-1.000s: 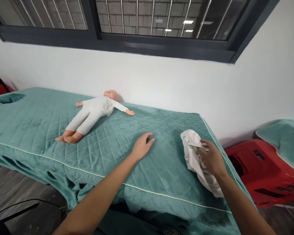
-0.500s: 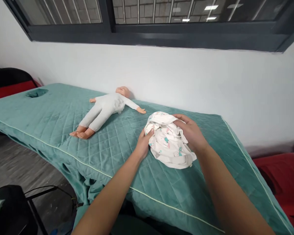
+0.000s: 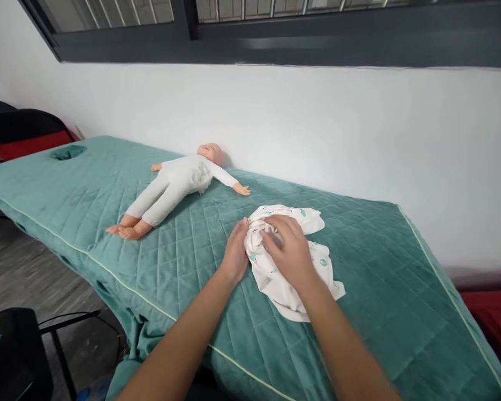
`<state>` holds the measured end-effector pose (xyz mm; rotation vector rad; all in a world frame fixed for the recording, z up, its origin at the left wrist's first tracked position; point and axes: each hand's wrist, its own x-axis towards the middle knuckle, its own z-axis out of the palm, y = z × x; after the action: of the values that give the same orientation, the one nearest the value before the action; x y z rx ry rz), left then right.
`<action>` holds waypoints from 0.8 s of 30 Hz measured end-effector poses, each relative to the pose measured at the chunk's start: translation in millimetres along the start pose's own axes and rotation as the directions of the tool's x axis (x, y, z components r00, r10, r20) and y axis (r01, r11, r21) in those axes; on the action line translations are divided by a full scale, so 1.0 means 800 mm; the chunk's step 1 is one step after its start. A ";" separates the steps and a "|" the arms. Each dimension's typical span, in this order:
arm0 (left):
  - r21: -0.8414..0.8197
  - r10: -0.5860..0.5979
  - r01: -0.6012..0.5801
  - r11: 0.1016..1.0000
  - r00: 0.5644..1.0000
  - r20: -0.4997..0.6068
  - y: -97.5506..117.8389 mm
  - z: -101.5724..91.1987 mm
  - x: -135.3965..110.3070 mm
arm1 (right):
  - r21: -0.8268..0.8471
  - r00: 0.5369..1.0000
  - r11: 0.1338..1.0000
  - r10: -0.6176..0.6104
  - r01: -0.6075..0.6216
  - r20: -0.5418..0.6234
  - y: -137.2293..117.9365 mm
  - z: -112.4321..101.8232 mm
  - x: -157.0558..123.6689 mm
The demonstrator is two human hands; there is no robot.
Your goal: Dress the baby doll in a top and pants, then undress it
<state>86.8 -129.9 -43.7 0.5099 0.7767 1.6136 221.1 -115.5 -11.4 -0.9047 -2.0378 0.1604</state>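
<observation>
A crumpled white baby garment (image 3: 292, 262) with small teal prints lies on the green quilted bed cover (image 3: 379, 278). My left hand (image 3: 235, 253) grips the garment's left edge with curled fingers. My right hand (image 3: 290, 250) lies on top of the garment, fingers bent into the cloth. A baby doll (image 3: 171, 184) in a white suit lies on its back further left, near the wall, arms spread, apart from both hands.
The bed stands against a white wall under a dark-framed window (image 3: 250, 28). A face hole (image 3: 68, 152) is at the bed's far left end. A black chair (image 3: 20, 356) stands on the floor at lower left. Something red (image 3: 495, 323) is at the right.
My right hand carried the garment from the bed's right edge to the middle. My left hand closed on its left edge, and the right hand moved onto the top of the cloth.
</observation>
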 end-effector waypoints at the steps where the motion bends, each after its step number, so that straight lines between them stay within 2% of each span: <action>1: -0.014 -0.011 0.011 1.000 1.000 0.001 0.001 0.001 0.001 | 0.013 0.997 1.000 0.007 -0.008 0.081 -0.003 0.008 -0.002; 3: 0.013 -0.028 0.028 1.000 1.000 -0.002 0.002 0.001 0.000 | -0.016 0.982 0.999 0.043 -0.040 0.183 -0.001 0.020 -0.005; 5: 0.072 -0.028 0.027 0.997 1.000 0.009 0.000 0.001 -0.001 | -0.049 0.974 0.996 0.087 -0.079 0.209 0.007 0.026 -0.008; 8: 0.104 -0.013 0.007 0.995 0.998 0.059 -0.003 -0.002 -0.003 | -0.021 0.974 0.988 0.153 -0.152 0.167 0.020 0.028 -0.011; 12: 0.049 -0.045 0.040 0.998 0.994 0.099 -0.003 -0.002 -0.006 | 0.089 0.974 0.977 0.179 -0.193 0.140 0.029 0.026 -0.011; 16: -0.022 -0.059 0.060 0.998 0.997 0.047 0.002 -0.002 -0.008 | 0.122 0.970 0.965 0.219 -0.231 0.104 0.024 0.024 -0.008; 20: -0.139 -0.064 0.062 0.988 0.998 -0.013 0.006 -0.006 -0.003 | 0.180 0.966 0.950 0.257 -0.257 0.021 0.012 0.008 -0.002; 22: -0.187 -0.059 0.049 0.981 0.997 -0.050 0.006 -0.008 -0.001 | 0.211 0.932 0.919 0.355 -0.334 -0.071 0.013 -0.005 0.001; 23: -0.199 -0.052 0.038 0.979 0.996 -0.067 0.005 -0.009 0.000 | 0.237 0.890 0.888 0.433 -0.394 -0.142 0.016 -0.013 0.002; 24: -0.202 -0.046 0.029 0.979 0.996 -0.080 0.005 -0.010 0.000 | 0.276 0.828 0.848 0.515 -0.453 -0.222 0.022 -0.020 0.003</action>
<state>78.4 -131.5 -46.3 0.2823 0.6726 1.6649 241.7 -104.5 -7.3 -1.2207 -1.4532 0.4885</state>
